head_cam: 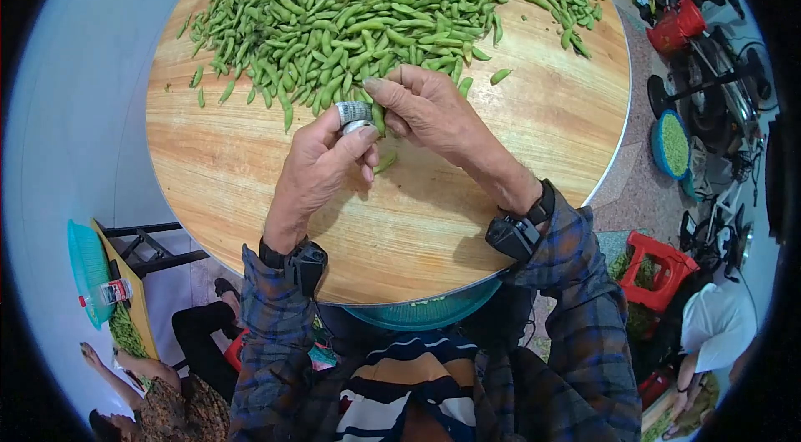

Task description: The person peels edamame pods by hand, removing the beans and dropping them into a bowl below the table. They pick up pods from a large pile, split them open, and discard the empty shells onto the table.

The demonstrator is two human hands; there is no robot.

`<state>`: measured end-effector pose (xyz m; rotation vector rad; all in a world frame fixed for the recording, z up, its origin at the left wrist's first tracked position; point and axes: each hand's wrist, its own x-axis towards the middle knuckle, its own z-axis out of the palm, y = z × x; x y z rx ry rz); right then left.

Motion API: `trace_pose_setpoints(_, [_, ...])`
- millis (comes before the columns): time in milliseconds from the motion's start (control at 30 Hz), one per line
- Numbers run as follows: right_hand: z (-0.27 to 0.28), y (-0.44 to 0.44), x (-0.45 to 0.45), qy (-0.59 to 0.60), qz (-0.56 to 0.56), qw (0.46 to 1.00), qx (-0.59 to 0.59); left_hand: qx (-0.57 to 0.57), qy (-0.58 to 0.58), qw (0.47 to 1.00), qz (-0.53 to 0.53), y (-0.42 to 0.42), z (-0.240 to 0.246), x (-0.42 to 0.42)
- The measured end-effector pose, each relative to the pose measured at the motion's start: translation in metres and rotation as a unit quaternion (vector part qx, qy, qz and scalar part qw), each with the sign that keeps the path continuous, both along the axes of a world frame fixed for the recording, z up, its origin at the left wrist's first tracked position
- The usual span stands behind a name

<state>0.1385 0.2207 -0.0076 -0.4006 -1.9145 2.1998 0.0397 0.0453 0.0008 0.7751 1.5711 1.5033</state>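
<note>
A green soybean pod (378, 119) is pinched between my two hands just above the round wooden table (219, 154). My left hand (325, 160) grips its lower part between thumb and wrapped forefinger. Pale printed wrapping (355, 111) covers that fingertip, and something whitish shows by the thumb, too small to name. With thumb and fingers my right hand (432, 110) has the pod's upper end, partly hidden by the fingers. Beyond my hands spreads a large heap of soybean pods (350, 22). Another pod (385, 162) lies on the table below my hands.
A teal basin (425, 315) sits under the table's near edge. Other people sit at lower left (163, 392) and lower right (716, 323). On the right floor are a blue bowl of shelled beans (674, 144), a red stool (660, 273) and a red bucket (679, 27).
</note>
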Motion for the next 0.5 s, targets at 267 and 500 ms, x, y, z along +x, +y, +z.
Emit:
trace_pose_setpoints(267, [-0.0008, 0.0005, 0.0001, 0.008, 0.011, 1.0, 0.013, -0.005, -0.006, 1.0, -0.011, -0.0005, 0.0008, -0.0012])
trace_pose_setpoints(500, [-0.0014, -0.0007, 0.0005, 0.012, 0.037, 0.999, -0.024, -0.006, -0.002, 1.0, -0.013, -0.0019, 0.0007, -0.0031])
